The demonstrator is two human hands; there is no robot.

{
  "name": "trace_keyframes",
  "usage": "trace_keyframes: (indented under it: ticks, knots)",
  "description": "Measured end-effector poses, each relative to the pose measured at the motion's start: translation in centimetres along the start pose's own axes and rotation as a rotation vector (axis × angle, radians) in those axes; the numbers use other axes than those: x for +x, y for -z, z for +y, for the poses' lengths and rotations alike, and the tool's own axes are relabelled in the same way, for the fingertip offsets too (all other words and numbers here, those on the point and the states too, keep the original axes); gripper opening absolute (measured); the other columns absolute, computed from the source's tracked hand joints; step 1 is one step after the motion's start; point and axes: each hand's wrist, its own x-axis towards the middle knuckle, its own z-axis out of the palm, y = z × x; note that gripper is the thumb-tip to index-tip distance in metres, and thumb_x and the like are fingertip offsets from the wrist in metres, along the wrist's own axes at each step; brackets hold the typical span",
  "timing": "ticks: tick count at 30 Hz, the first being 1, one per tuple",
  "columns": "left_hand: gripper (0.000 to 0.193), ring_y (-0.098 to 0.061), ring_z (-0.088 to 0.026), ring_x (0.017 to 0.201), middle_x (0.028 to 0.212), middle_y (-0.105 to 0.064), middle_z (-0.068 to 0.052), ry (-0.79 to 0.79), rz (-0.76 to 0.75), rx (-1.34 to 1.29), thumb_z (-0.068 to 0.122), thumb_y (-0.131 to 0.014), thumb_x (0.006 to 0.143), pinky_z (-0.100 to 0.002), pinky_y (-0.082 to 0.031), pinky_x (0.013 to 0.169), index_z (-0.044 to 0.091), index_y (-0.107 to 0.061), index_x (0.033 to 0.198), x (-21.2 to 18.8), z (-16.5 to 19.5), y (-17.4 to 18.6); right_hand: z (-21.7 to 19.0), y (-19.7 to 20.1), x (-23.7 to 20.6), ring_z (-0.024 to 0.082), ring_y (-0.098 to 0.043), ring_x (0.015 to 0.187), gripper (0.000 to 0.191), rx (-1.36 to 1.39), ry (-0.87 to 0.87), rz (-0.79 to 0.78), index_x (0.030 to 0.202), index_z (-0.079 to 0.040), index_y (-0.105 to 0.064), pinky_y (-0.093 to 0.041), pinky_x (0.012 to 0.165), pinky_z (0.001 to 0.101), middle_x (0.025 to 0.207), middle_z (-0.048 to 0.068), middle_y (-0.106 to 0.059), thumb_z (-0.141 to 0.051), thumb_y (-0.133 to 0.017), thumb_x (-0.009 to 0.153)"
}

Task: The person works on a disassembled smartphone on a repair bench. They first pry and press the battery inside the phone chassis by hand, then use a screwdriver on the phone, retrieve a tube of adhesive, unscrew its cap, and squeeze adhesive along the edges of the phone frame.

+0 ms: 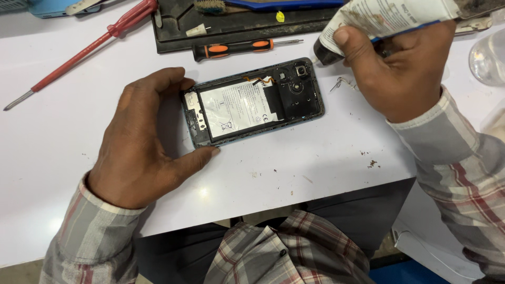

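An opened phone (252, 102) lies back-up on the white table (294, 158), its silver battery and black camera board exposed. My left hand (139, 144) braces the phone's left end, thumb and forefinger pinching its two long edges. My right hand (397, 68) squeezes a crumpled white tube with a black nozzle (379, 21), the tip just above the phone's top right corner near the camera.
A black-and-orange screwdriver (236, 48) lies just behind the phone, in front of a dark work mat (236, 23). A long red screwdriver (84, 50) rests at the back left. A clear plastic container (486, 58) stands at the right edge. Small debris dots the table front.
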Motion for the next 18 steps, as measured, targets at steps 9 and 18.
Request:
trace_keyframes:
  ticks: [9,18]
  knots:
    - [0.1,-0.051,-0.038,0.13,0.136,-0.058,-0.021,-0.005,0.0,0.002,0.02,-0.094,0.065,-0.048,-0.045,0.11,-0.003,-0.038,0.145,0.0,-0.1,0.0,1.2,-0.4,0.2,0.015,-0.071,0.083,0.008,0.054,0.04,-0.008,0.116,0.012,-0.065,-0.056,0.069,0.0214,0.102,0.016,-0.073,0.005,-0.063,0.118]
    - [0.102,-0.051,-0.038,0.131,0.137,-0.058,-0.021,-0.005,-0.008,0.01,0.021,-0.094,0.065,-0.048,-0.045,0.109,-0.003,-0.037,0.146,0.0,-0.2,0.0,1.0,-0.5,0.6,0.016,-0.071,0.087,0.006,0.08,0.025,-0.004,0.115,0.011,-0.062,-0.056,0.071,0.0223,0.104,0.016,-0.072,0.006,-0.062,0.115]
